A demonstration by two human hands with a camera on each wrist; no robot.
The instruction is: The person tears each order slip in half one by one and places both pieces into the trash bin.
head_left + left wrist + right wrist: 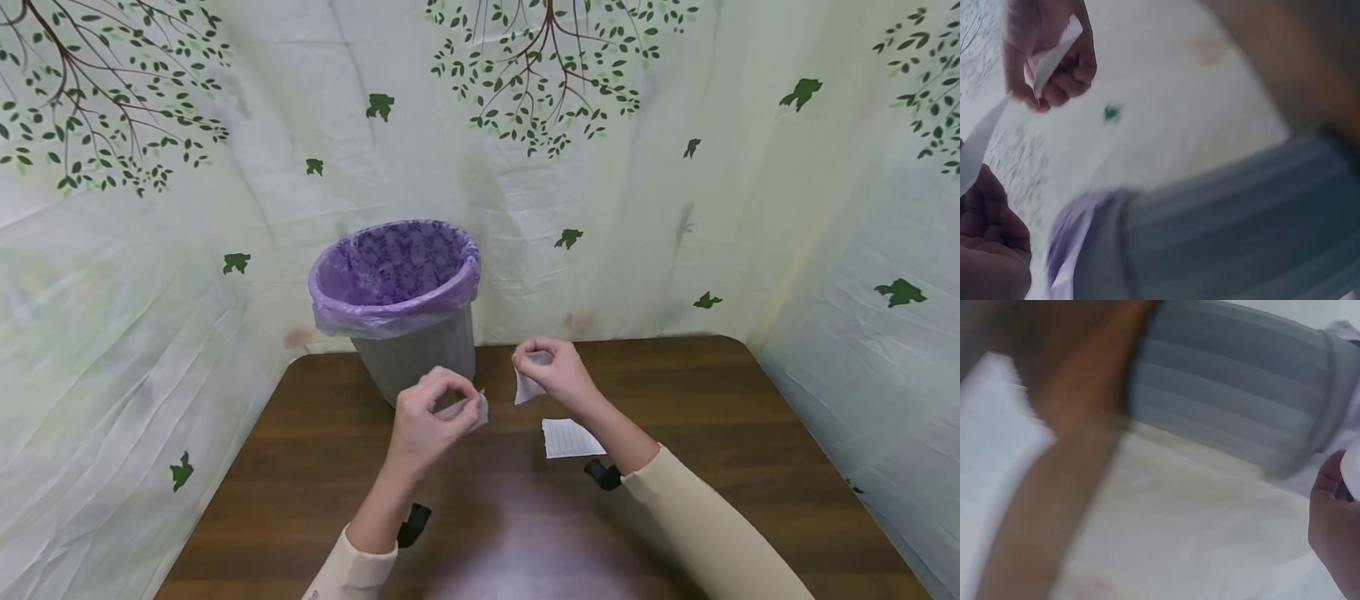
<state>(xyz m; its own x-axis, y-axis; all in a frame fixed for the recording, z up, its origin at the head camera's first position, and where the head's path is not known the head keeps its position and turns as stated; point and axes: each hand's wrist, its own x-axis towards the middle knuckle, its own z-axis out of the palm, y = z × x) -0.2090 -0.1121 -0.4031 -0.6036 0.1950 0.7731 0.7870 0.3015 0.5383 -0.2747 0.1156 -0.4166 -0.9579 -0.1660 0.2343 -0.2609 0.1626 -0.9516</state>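
Observation:
My left hand [429, 418] pinches a small piece of white paper [480, 412] between thumb and fingertips, above the table in front of the bin. To its right and a little farther off, my right hand [557, 372] pinches another piece of paper [528, 387], which hangs below the fingers. In the left wrist view the two pieces are apart, the left one [980, 147] and the right one [1057, 55] each curving up from the fingers. A lined paper sheet [572, 438] with a rough edge lies on the table under my right forearm.
A grey bin [420, 354] with a purple liner [397, 312] folded over its rim stands at the back left of the brown table [675, 400]. Behind it hangs a pale cloth [637, 192] printed with branches and leaves. Dark straps sit at both wrists.

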